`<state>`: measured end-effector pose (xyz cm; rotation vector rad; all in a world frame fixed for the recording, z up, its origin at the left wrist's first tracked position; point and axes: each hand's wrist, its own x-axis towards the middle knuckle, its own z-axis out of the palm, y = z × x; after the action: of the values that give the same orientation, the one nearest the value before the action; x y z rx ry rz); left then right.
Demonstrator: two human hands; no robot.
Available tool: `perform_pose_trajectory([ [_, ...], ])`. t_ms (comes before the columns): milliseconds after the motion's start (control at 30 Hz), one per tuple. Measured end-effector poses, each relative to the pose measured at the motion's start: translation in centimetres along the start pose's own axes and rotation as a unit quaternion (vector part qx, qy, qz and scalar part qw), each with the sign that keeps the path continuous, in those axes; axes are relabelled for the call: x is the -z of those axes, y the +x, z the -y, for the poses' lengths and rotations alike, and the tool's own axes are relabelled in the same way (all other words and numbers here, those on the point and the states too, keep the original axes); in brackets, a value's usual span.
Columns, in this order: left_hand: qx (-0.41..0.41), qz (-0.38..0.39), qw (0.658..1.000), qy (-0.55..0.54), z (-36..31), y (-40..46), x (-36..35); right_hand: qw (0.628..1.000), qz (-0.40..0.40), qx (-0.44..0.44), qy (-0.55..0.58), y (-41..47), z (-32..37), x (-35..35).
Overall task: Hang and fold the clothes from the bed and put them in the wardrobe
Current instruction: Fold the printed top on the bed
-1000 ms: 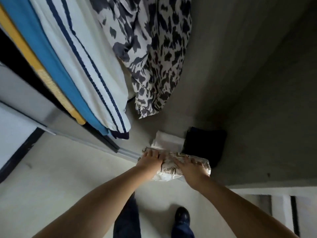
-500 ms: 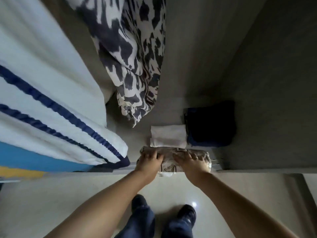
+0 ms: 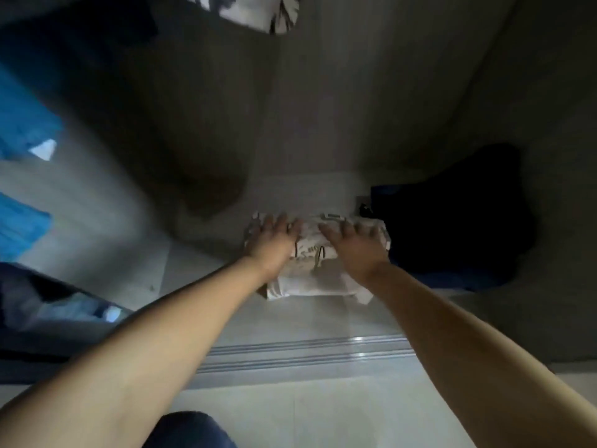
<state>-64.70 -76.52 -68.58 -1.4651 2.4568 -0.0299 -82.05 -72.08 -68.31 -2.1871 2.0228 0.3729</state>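
Hands lie flat, fingers straight: left hand [image 3: 273, 242] and right hand [image 3: 355, 245] both press the folded patterned cloth [image 3: 311, 253], which tops a white folded stack [image 3: 307, 284] on the wardrobe floor [image 3: 290, 318], beside dark folded clothes [image 3: 452, 215].

A folded cream garment with dark print [image 3: 311, 253] lies flat on the pale wardrobe floor [image 3: 307, 321], atop a plain white folded piece [image 3: 310, 284] whose near edge sticks out beneath it. Just right of the garment, about touching it, sits a dark navy folded pile [image 3: 452, 218]. Well above and behind the garment hangs the hem of a black-and-white patterned dress [image 3: 258, 11].
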Motion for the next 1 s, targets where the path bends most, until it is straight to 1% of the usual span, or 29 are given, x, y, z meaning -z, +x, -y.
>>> perform_pose_trajectory([
  [100, 0.026, -0.121, 0.992, -0.013, 0.4, 3.5, -3.2, 0.994, -0.106, -0.022, 0.016, 3.8, -0.9, -2.9],
  [133, 0.028, -0.144, 0.989, -0.016, 0.2, 4.1, -4.5, 0.992, -0.125, -0.026, 0.017, 4.5, -1.2, -4.2],
  [167, 0.026, -0.152, 0.988, -0.019, -0.3, 4.4, -6.0, 0.991, -0.128, -0.026, 0.015, 4.8, -1.2, -5.5],
  [233, 0.014, -0.127, 0.991, -0.028, -1.5, 4.2, -9.3, 0.996, -0.089, -0.022, 0.009, 4.7, -1.1, -8.4],
  [333, -0.025, -0.027, 0.999, -0.02, -3.3, 2.8, -13.0, 0.999, 0.041, -0.014, 0.012, 3.3, -0.4, -12.5],
  [367, -0.04, 0.007, 0.999, -0.02, -3.5, 2.3, -13.7, 0.997, 0.074, -0.01, 0.021, 2.9, -0.2, -13.5],
  [400, -0.049, 0.034, 0.998, -0.028, -3.6, 2.0, -14.2, 0.995, 0.091, -0.004, 0.034, 2.7, -0.3, -14.3],
  [467, -0.05, 0.06, 0.996, -0.053, -3.4, 1.8, -14.8, 0.992, 0.11, 0.014, 0.053, 3.0, -0.6, -14.5],
  [567, -0.047, 0.063, 0.994, -0.075, -3.2, 1.9, -15.4, 0.989, 0.135, 0.032, 0.061, 3.6, -1.0, -14.5],
  [700, -0.023, 0.066, 0.994, -0.089, -2.6, 1.7, -16.4, 0.991, 0.112, 0.05, 0.051, 4.4, -0.1, -14.8],
  [833, -0.007, 0.077, 0.995, -0.061, -1.7, 1.6, -17.1, 0.992, 0.11, 0.049, 0.029, 4.8, 1.3, -14.7],
  [933, -0.012, 0.121, 0.992, -0.036, -1.3, 2.0, -16.1, 0.991, 0.123, 0.048, 0.008, 4.8, 1.5, -14.1],
  [1000, -0.016, 0.156, 0.987, -0.027, -1.0, 1.8, -14.2, 0.988, 0.145, 0.059, 0.003, 4.2, 1.4, -12.3],
])
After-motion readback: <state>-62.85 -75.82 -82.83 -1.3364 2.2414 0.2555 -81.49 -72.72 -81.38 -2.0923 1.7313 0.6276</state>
